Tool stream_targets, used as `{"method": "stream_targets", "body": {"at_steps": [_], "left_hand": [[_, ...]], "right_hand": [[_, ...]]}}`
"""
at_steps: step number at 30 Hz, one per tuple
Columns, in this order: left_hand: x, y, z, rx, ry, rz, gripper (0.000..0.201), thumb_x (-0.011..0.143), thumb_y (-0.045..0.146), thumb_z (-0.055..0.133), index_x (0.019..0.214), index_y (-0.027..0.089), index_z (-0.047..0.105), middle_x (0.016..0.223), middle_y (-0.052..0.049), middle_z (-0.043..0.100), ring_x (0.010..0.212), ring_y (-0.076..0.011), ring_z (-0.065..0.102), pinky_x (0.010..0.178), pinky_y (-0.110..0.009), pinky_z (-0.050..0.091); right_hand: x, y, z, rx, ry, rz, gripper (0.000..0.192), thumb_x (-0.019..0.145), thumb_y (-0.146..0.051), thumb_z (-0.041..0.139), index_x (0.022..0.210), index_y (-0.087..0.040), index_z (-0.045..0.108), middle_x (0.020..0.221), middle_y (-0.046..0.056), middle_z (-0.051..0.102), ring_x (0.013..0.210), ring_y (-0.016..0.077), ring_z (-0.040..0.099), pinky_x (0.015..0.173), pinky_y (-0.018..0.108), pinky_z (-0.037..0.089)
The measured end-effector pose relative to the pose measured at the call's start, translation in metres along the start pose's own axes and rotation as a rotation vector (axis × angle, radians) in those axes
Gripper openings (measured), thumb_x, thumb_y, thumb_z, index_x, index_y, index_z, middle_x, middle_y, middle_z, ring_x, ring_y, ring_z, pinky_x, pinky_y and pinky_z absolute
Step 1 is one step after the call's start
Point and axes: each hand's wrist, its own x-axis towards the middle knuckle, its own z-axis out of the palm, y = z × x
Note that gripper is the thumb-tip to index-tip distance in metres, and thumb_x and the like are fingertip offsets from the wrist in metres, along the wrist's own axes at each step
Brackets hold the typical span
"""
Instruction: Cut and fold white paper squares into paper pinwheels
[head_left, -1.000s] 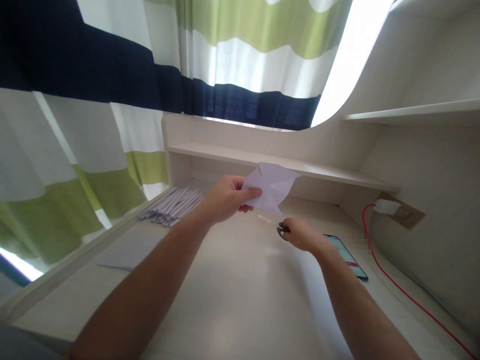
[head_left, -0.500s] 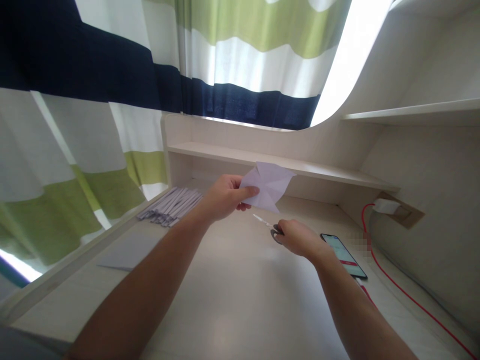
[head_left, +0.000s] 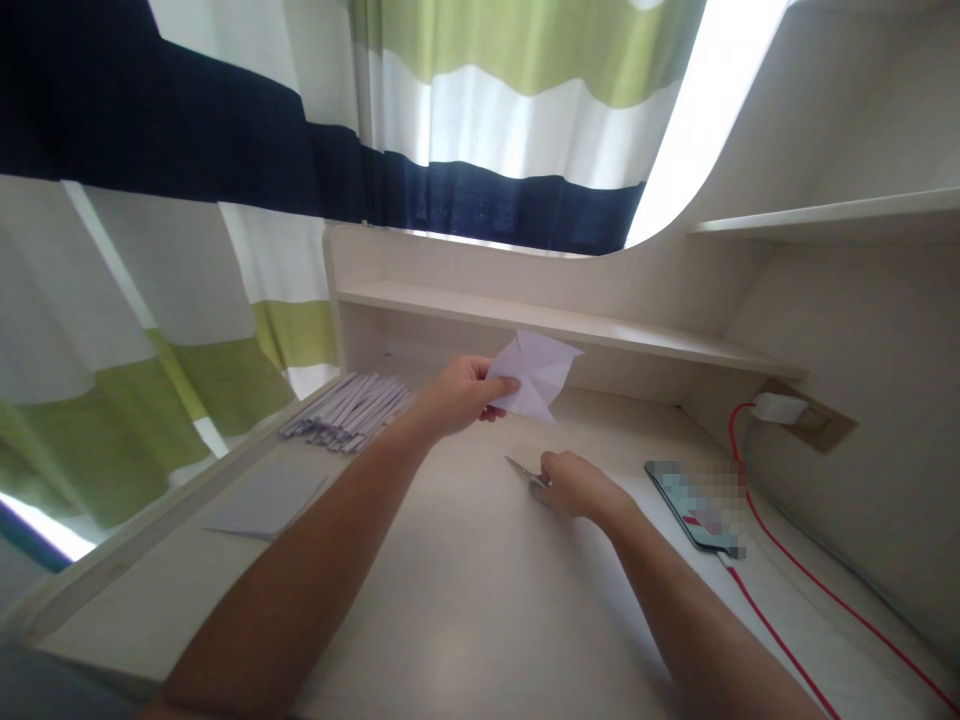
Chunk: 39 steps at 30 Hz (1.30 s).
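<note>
Head view: the left hand (head_left: 459, 396) pinches a creased white paper (head_left: 534, 373) by one corner between thumb and fingers, holding it up off the desk (head_left: 480, 600), likely to keep it clear of the blades. The right hand (head_left: 574, 488) is closed on scissors (head_left: 525, 471), low against the desk, tips pointing left. Paper strips (head_left: 349, 410) and a grey sheet (head_left: 266, 498) lie left; a phone (head_left: 694, 505) on a red cable (head_left: 810, 590) lies right.

The desk (head_left: 465, 600) is pale wood-grain laminate with a soft sheen. The folded sheet (head_left: 536, 375) is thin, creased matt paper, as are the strips (head_left: 349, 410) far left. Scissors (head_left: 525, 472) show bright metal blades. The curtain (head_left: 225, 200) is striped cloth.
</note>
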Motion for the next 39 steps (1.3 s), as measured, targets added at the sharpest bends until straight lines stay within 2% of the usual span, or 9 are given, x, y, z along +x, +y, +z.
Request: {"method": "stream_targets", "body": {"at_steps": [5,8,10,13,15,18,22,29,39], "left_hand": [[0.002,-0.006,0.012,-0.028,-0.036,-0.032,0.019,0.078,0.031,0.072,0.074,0.013,0.069,0.056,-0.003,0.064,0.048,-0.0110,0.057,0.046,-0.021,0.041],[-0.001,-0.019,0.017,-0.057,-0.016,-0.105,0.019,0.076,0.031,0.072,0.076,0.012,0.069,0.057,-0.003,0.063,0.048,-0.0106,0.056,0.047,-0.021,0.042],[-0.010,-0.034,0.022,-0.095,0.014,-0.157,0.024,0.074,0.034,0.074,0.076,0.011,0.069,0.058,-0.002,0.062,0.049,-0.0100,0.055,0.049,-0.021,0.042],[-0.034,-0.062,0.032,-0.121,-0.015,-0.247,0.029,0.071,0.039,0.074,0.076,0.011,0.068,0.059,-0.002,0.061,0.050,-0.0102,0.055,0.050,-0.022,0.042],[-0.052,-0.079,0.041,-0.125,-0.064,-0.303,0.029,0.069,0.039,0.074,0.075,0.011,0.069,0.059,-0.002,0.060,0.050,-0.0104,0.054,0.050,-0.023,0.042],[-0.072,-0.099,0.052,-0.118,-0.143,-0.376,0.030,0.067,0.039,0.076,0.074,0.010,0.070,0.060,-0.003,0.062,0.050,-0.0115,0.055,0.050,-0.024,0.043],[-0.079,-0.113,0.055,-0.074,-0.146,-0.385,0.032,0.066,0.038,0.081,0.081,0.012,0.072,0.067,-0.002,0.064,0.054,-0.0121,0.057,0.049,-0.023,0.042],[-0.072,-0.124,0.052,-0.046,-0.072,-0.160,0.036,0.072,0.041,0.084,0.093,0.015,0.069,0.073,0.001,0.066,0.064,-0.0120,0.059,0.060,-0.023,0.044],[-0.077,-0.117,0.054,0.017,-0.010,-0.229,0.034,0.072,0.041,0.078,0.092,0.014,0.074,0.086,-0.005,0.075,0.075,-0.0180,0.066,0.065,-0.025,0.048]], "right_hand": [[0.009,0.006,0.002,0.179,0.052,0.031,0.003,0.071,-0.015,0.074,0.069,-0.015,0.075,0.078,0.014,0.077,0.079,0.0255,0.073,0.068,0.030,0.043],[0.008,0.015,-0.009,0.387,0.115,0.028,0.011,0.073,-0.021,0.074,0.065,-0.015,0.071,0.073,0.013,0.075,0.080,0.0266,0.073,0.072,0.031,0.047],[-0.001,0.018,-0.016,0.585,0.171,0.018,0.027,0.088,-0.037,0.063,0.077,-0.014,0.073,0.080,0.015,0.077,0.081,0.0259,0.074,0.073,0.032,0.051],[-0.022,0.013,-0.014,0.922,0.211,-0.044,0.049,0.099,-0.052,0.039,0.111,-0.017,0.071,0.111,0.014,0.078,0.097,0.0225,0.075,0.080,0.030,0.057],[-0.037,0.003,-0.001,1.090,0.200,-0.057,0.047,0.094,-0.055,0.048,0.112,-0.018,0.069,0.110,0.013,0.078,0.096,0.0230,0.075,0.080,0.032,0.059],[-0.051,-0.010,0.024,1.245,0.194,-0.008,0.035,0.075,-0.045,0.070,0.096,-0.017,0.069,0.092,0.008,0.076,0.081,0.0210,0.072,0.075,0.033,0.060],[-0.055,-0.012,0.043,1.325,0.162,0.041,0.027,0.068,-0.033,0.076,0.089,-0.016,0.073,0.080,0.003,0.073,0.071,0.0169,0.067,0.067,0.030,0.057],[-0.048,-0.007,0.044,1.398,0.075,0.043,0.021,0.066,-0.025,0.079,0.084,-0.015,0.075,0.079,0.004,0.075,0.071,0.0165,0.067,0.066,0.029,0.056],[-0.052,-0.016,0.065,1.503,0.083,0.083,0.026,0.067,-0.033,0.084,0.083,-0.016,0.072,0.084,0.005,0.074,0.077,0.0190,0.069,0.075,0.035,0.059]]}}
